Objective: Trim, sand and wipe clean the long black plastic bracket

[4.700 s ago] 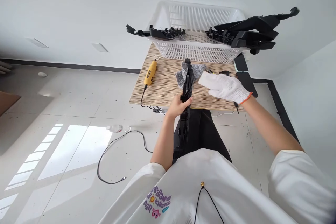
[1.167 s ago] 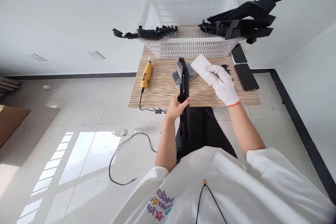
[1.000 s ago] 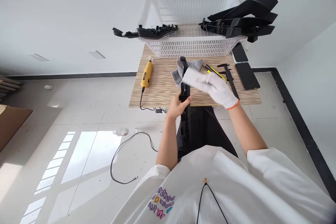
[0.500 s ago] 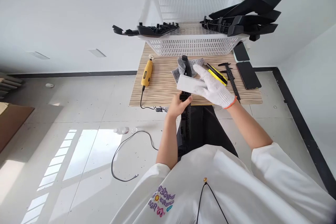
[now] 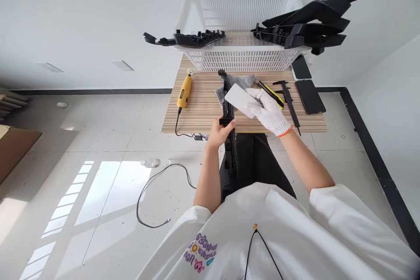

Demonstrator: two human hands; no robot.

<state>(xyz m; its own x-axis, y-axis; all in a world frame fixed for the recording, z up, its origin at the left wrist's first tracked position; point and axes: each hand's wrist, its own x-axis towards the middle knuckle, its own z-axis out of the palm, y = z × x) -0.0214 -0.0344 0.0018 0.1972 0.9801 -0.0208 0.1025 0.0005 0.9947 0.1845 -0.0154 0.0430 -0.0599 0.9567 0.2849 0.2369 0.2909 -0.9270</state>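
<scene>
My bare left hand (image 5: 221, 133) is closed around a long, narrow black plastic trim part (image 5: 231, 151). The part runs from near my lap up over the front of the table. In a white knitted glove with an orange cuff, my right hand (image 5: 268, 110) grips a flat white rectangular piece (image 5: 241, 98), perhaps a sheet or pad. Its far end reaches over the trim part; whether they touch I cannot tell. Under both lies a crumpled grey cloth (image 5: 244, 81). Right of it, a yellow and black utility knife (image 5: 271, 93) is partly behind my gloved fingers.
A white plastic basket (image 5: 241, 60) at the back holds several black trim parts (image 5: 315, 22) that stick out both sides. On the wood-grain table (image 5: 205, 118) are a yellow corded rotary tool (image 5: 184, 92), a black caliper (image 5: 290, 105) and two phones (image 5: 310, 96). A cable (image 5: 141, 197) lies on the floor.
The white piece has turned from nearly level to slanting, and my right fingers have closed more around it. The trim part's upper end has shifted slightly left with my left hand.
</scene>
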